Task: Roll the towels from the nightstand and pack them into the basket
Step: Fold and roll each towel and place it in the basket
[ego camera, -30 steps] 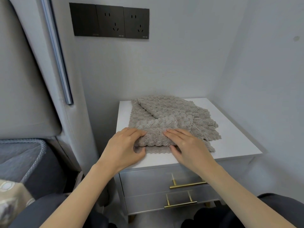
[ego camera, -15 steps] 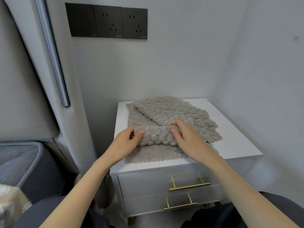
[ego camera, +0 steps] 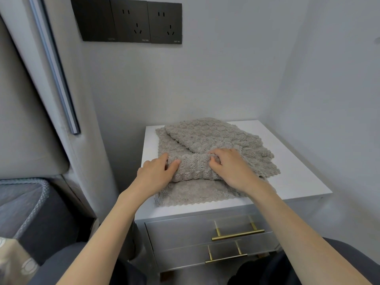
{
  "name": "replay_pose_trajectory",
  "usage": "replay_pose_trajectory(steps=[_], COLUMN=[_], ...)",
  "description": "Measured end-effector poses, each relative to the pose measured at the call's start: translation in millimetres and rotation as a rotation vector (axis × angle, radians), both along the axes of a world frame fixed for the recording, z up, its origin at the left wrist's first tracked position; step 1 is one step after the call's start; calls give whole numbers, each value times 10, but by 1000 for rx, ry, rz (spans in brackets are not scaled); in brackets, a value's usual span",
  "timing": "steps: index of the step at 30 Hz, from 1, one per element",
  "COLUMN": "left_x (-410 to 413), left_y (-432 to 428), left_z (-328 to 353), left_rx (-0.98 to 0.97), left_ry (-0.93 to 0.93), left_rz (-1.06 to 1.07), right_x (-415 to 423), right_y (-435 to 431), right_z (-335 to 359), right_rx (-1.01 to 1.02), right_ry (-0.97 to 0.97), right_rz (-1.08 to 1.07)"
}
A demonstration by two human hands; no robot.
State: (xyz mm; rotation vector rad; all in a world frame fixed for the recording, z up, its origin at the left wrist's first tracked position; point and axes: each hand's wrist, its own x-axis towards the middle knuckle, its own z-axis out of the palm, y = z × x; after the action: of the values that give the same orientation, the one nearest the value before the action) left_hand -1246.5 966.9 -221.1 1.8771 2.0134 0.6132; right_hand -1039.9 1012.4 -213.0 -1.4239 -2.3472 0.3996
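Grey walls met in a corner behind one white-topped nightstand (ego camera: pixel 298 161) with two drawers, each bearing one brass handle (ego camera: pixel 238 235), and three black wall panels (ego camera: pixel 131 19) sat in a row above. On its top lay grey towels (ego camera: pixel 205 136), at least two spread flat and overlapping, the exact count unclear, with one partly rolled towel (ego camera: pixel 193 167) across them near the front. Two hands held it: the left hand (ego camera: pixel 156 175) had its grip curled round the left end, and the right hand (ego camera: pixel 230 167) had its grip pinching the right end.
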Motion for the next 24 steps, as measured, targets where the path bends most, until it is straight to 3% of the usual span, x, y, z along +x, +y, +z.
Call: replay_pose_trajectory(steps=[3,13,18,24], left_x=[-22,-49,96,327], left_y=[-45,-168,-184,-207], left_z=[25,107,220,334], left_rx=[-10,-28,97,162], left_ry=[-89,-669,-949,-1020], left_rz=[-68,-207,-166,-182], right_x=[-6,16,24,259], right_y=[-22,-148,-256,-383], right_z=[37,83,219,426], right_rx=[10,2,-77,-268], right_ry=[16,-83,160,307], right_rz=[-10,25,-5,4])
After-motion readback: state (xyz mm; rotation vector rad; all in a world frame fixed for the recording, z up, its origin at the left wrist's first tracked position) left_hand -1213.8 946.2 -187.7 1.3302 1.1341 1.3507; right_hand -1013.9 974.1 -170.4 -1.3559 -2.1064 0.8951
